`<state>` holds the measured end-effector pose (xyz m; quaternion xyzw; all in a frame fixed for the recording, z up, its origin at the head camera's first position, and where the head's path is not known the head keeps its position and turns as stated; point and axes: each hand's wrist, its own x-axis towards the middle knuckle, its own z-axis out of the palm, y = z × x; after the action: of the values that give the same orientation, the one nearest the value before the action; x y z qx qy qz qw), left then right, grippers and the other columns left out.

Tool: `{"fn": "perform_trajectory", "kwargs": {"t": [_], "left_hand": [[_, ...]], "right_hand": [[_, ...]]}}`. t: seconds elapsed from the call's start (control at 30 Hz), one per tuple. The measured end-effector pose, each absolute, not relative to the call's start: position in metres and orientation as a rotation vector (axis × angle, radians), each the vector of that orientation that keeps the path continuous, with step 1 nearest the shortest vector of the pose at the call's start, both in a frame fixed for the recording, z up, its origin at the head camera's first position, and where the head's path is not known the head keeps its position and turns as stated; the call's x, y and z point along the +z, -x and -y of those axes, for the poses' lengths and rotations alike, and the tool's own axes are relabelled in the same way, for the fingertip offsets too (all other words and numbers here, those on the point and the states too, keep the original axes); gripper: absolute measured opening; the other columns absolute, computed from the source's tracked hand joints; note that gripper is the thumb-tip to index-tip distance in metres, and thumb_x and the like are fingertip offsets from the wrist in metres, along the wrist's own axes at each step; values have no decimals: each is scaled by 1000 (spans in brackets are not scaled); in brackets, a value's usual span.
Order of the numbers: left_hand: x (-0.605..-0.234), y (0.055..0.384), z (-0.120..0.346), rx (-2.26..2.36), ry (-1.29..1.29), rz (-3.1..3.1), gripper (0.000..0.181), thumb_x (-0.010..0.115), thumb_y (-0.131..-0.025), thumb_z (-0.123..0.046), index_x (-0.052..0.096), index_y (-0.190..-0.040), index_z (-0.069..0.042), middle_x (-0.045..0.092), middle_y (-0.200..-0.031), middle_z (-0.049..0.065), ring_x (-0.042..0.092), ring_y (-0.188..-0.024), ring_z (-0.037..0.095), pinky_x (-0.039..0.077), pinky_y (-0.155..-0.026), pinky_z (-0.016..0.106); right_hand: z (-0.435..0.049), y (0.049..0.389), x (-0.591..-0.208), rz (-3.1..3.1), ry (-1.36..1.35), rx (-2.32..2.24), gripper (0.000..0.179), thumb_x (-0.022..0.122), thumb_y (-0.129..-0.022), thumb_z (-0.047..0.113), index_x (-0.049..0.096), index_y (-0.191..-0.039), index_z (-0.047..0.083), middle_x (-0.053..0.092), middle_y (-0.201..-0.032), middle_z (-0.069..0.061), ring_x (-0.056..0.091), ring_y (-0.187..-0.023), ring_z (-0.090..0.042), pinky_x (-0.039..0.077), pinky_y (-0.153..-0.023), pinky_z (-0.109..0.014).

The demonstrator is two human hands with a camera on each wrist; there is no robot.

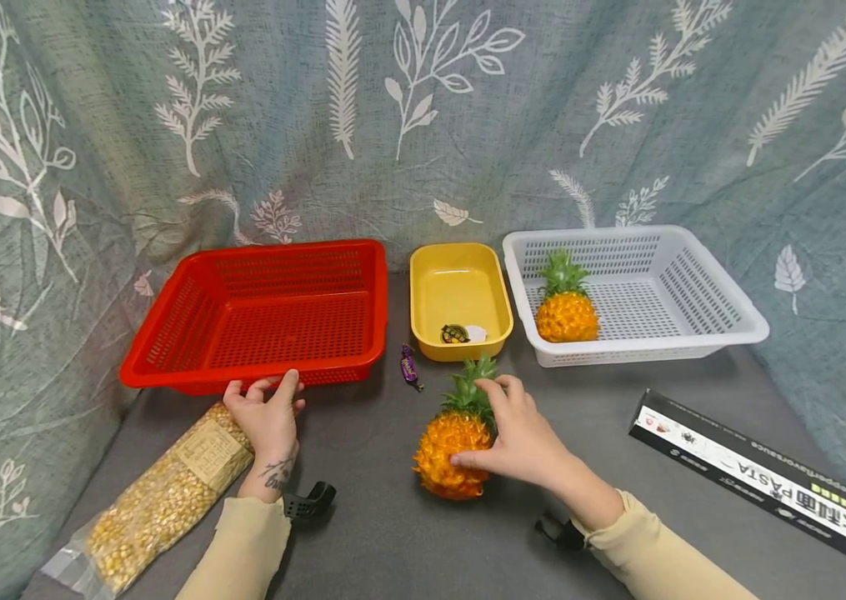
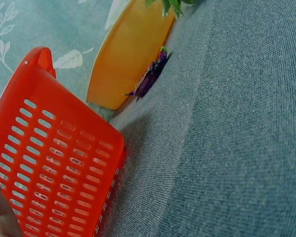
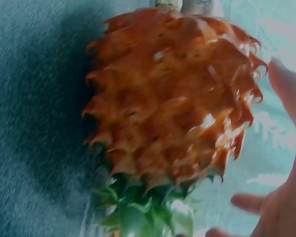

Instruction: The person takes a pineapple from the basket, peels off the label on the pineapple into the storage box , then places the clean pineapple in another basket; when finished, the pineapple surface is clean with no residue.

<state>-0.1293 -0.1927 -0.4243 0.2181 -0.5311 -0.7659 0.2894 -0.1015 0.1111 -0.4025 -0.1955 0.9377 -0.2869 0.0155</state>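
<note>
My left hand (image 1: 268, 417) holds the front rim of the red basket (image 1: 257, 375), and a fingertip shows against its slotted wall in the left wrist view. My right hand (image 1: 523, 433) reaches over the right side of an orange pineapple (image 1: 448, 458) with green leaves, which lies on the table. The thumb is spread from the fingers: it is close to the fruit's body, while the fingers are by the leaves. In the right wrist view the pineapple (image 3: 172, 103) fills the middle, and the hand curves loosely beside it without closing round it.
A yellow tray (image 1: 460, 287) holds small flat items. Another pineapple (image 1: 567, 317) sits in the white basket (image 1: 640, 342). A purple wrapped candy (image 1: 410, 367) lies between red basket and tray. A bag of corn kernels (image 1: 160, 504) is at left, a black-and-white pasta box (image 1: 760, 479) at right.
</note>
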Motion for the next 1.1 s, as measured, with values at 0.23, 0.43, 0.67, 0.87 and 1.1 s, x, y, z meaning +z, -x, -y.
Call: {"fn": "perform_trajectory", "kwargs": {"t": [0.23,0.43,0.67,0.87,1.1], "left_hand": [[-425,129,193,-2052,-578,1404,59,68,-80,-1,20,-110,-17,44,-86,3,60,-55,5,45,-42,15],[-425,129,193,-2058,-576,1402,60,68,-80,-1,20,-111,-17,43,-86,3,60,-55,5,45,-42,15],[-425,129,193,-2054,-577,1408,60,68,-80,-1,20,-111,-17,43,-86,3,60,-55,5,45,-42,15],[-426,129,192,-2050,-562,1397,59,68,-79,-1,21,-110,-17,44,-86,4,60,-55,5,45,-42,15],[-426,129,193,-2046,-571,1403,58,69,-79,-1,21,-110,-17,44,-85,4,61,-55,5,45,-42,15]], "right_hand": [[-101,96,-398,-2887,432,-739,100,70,-60,69,38,-139,18,32,-138,-16,46,-107,-38,47,-69,-49],[-90,93,-399,-2772,398,-725,106,71,-57,70,32,-142,20,25,-144,-18,52,-102,-43,47,-72,-54],[-84,92,-406,-2688,383,-863,118,80,-53,61,22,-145,18,13,-149,-23,59,-93,-39,48,-76,-51],[-85,91,-411,-2629,368,-1043,119,86,-52,47,20,-146,18,11,-147,-25,55,-100,-41,47,-84,-50],[-88,90,-415,-2583,400,-1224,110,87,-50,32,29,-140,11,21,-139,-19,50,-108,-35,44,-90,-47]]}}
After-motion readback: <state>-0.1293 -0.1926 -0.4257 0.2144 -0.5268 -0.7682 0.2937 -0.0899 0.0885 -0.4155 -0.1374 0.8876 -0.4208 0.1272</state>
